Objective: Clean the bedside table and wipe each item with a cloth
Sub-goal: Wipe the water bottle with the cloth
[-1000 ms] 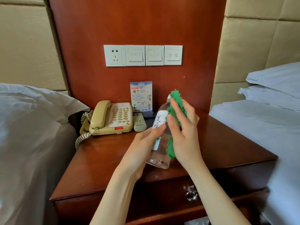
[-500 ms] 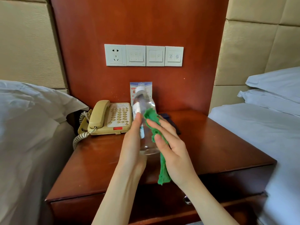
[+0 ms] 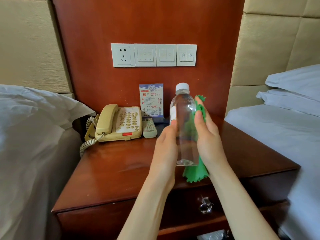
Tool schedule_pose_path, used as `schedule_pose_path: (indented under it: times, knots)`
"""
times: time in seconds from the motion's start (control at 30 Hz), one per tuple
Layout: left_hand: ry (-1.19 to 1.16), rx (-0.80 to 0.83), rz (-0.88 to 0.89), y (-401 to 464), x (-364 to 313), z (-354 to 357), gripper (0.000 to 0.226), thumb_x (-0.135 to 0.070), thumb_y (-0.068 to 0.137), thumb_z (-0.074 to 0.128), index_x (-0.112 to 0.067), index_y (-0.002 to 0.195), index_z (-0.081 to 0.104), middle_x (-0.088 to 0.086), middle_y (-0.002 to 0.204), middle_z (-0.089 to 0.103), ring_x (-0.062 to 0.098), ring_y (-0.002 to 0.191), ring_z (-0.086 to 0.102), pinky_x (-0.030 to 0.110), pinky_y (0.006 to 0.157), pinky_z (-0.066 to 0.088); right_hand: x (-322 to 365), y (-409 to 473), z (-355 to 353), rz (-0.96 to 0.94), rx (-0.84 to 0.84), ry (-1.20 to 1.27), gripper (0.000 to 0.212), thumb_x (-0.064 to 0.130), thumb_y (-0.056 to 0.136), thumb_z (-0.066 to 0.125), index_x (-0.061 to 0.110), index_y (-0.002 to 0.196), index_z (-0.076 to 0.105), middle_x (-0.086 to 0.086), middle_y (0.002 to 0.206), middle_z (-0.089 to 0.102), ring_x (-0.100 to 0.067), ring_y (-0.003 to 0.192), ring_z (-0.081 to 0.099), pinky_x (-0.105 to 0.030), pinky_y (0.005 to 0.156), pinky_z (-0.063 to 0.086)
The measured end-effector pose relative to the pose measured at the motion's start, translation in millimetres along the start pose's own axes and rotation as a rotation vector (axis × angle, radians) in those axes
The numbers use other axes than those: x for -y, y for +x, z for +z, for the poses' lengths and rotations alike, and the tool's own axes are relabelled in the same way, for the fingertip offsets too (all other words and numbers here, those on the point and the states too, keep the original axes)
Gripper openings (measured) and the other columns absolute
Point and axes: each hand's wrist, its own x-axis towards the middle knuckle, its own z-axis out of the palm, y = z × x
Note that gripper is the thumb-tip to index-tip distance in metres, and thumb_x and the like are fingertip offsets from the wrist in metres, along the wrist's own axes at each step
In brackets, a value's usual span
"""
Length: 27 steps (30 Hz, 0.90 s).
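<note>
Head view: the left hand (image 3: 167, 146) grips the clear bottle (image 3: 185, 125) upright above the bedside table (image 3: 121, 167); the right hand (image 3: 207, 135) presses the green cloth (image 3: 196, 172) against the bottle's right side, fingers curled over it; left of the grip sit the remote (image 3: 149, 128) and the telephone (image 3: 119, 122).

bottle (image 3: 184, 125) now upright, cloth (image 3: 196, 172) hanging lower

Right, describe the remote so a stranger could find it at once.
Start at the wooden bedside table between the two beds. Along its back edge sits a beige phone; the remote lies flat against the phone's right side, in front of a printed card. It is the only slim grey slab with small buttons.
</note>
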Motion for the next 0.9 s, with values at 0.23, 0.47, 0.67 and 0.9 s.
schedule_pose_path:
  times: [0.23, 0.47, 0.67, 0.9]
  knots:
    - [-0.085, -0.127, 0.098, 5.6, -4.4, -12.8, 0.036, -0.047, 0.097, 0.046, -0.034, 0.085, 0.078, -0.005, 0.083, 0.078, 0.014, 0.078, 0.075, 0.026, 0.058, 0.059, -18.5, -26.6, 17.8, 0.143, 0.088, 0.039, 0.035, 0.033, 0.101, 0.039, 0.033, 0.135, 0.048, 0.022, 0.121, 0.064, 0.002, 0.116, 0.056, -0.019, 0.094, 0.046]
    - [0.085, -0.158, 0.345, 8.6, -10.9, -29.8, 0.031, -0.039, 0.102, 0.044, -0.026, 0.104, 0.072, 0.000, 0.092, 0.076, 0.011, 0.078, 0.071, 0.020, 0.062, 0.053, -12.5, -38.6, 30.6, 0.085, 0.091, 0.011, 0.054, 0.039, 0.094, 0.041, 0.029, 0.146, 0.033, 0.014, 0.140, 0.051, 0.001, 0.129, 0.045, -0.027, 0.109, 0.038]
    - [0.115, -0.010, 0.245, 1.4, -2.2, -14.6, 0.028, -0.045, 0.095, 0.054, -0.026, 0.106, 0.073, 0.002, 0.099, 0.076, 0.016, 0.092, 0.073, 0.031, 0.076, 0.060, -3.8, -23.0, 26.2, -0.067, -0.034, -0.107, 0.053, 0.037, 0.097, 0.040, 0.032, 0.148, 0.029, 0.019, 0.144, 0.040, 0.004, 0.134, 0.036, -0.021, 0.110, 0.034]
    - [0.192, 0.277, 0.061, -1.7, -3.4, -15.2, 0.036, -0.043, 0.097, 0.050, -0.049, 0.072, 0.075, -0.024, 0.078, 0.074, -0.011, 0.074, 0.068, 0.004, 0.058, 0.049, 10.7, 4.3, -3.3, 0.092, -0.197, 0.088, 0.032, 0.040, 0.099, 0.043, 0.040, 0.130, 0.052, 0.009, 0.122, 0.065, -0.009, 0.113, 0.061, -0.036, 0.098, 0.049]
